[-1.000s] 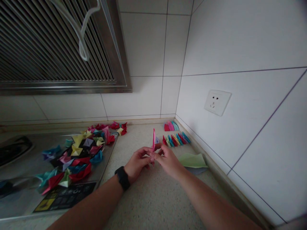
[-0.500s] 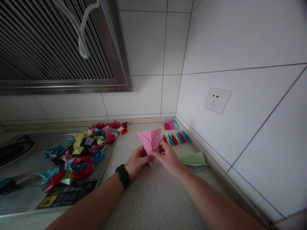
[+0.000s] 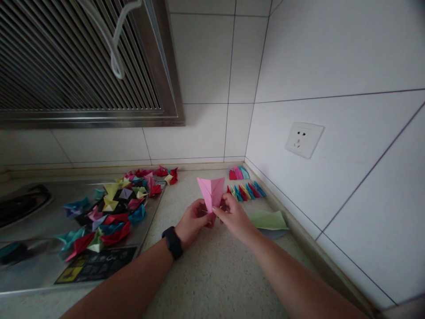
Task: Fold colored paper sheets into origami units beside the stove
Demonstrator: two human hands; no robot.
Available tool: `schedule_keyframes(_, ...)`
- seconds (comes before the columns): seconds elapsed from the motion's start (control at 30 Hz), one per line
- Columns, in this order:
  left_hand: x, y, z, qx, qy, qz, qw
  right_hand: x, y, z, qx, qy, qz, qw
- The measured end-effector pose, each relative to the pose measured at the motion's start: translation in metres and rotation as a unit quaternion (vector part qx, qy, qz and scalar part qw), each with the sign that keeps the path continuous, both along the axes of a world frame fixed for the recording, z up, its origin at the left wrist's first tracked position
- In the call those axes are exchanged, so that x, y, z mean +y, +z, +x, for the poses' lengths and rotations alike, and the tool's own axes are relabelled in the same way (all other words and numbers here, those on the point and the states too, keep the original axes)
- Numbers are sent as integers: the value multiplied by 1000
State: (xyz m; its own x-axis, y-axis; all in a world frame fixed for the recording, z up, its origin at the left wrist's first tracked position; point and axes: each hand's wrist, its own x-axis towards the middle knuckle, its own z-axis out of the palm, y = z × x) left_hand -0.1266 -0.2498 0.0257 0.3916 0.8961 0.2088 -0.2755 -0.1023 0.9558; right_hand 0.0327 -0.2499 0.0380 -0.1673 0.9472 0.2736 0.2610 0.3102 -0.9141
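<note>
A partly folded piece of pink origami paper (image 3: 211, 191) is held up over the counter, its wide end upward with a crease down the middle. My left hand (image 3: 196, 220) grips its lower left side, thumb in front, and a black watch (image 3: 172, 243) circles that wrist. On the lower right, my right hand (image 3: 233, 217) pinches the same paper between thumb and fingers. The paper's lower tip is hidden by my fingers. Green paper sheets (image 3: 268, 220) lie on the counter to the right of my right hand.
Many folded paper pieces (image 3: 109, 217) in several colours cover the steel gas stove (image 3: 40, 279) on the left. A row of folded pieces (image 3: 245, 191) and a smaller stack (image 3: 238, 173) lie near the corner. A range hood (image 3: 133, 117) hangs above; a socket (image 3: 304, 139) is on the right wall.
The pink paper has shifted slightly right and its top looks narrower, turned a little between my hands. Both hands still hold it. The view has moved slightly.
</note>
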Motion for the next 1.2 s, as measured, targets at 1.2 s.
schedule_keyframes(1.2, 2, -3, 1, -36, -7, -30, 999, 2, -1, 0, 47, 46, -54, 996)
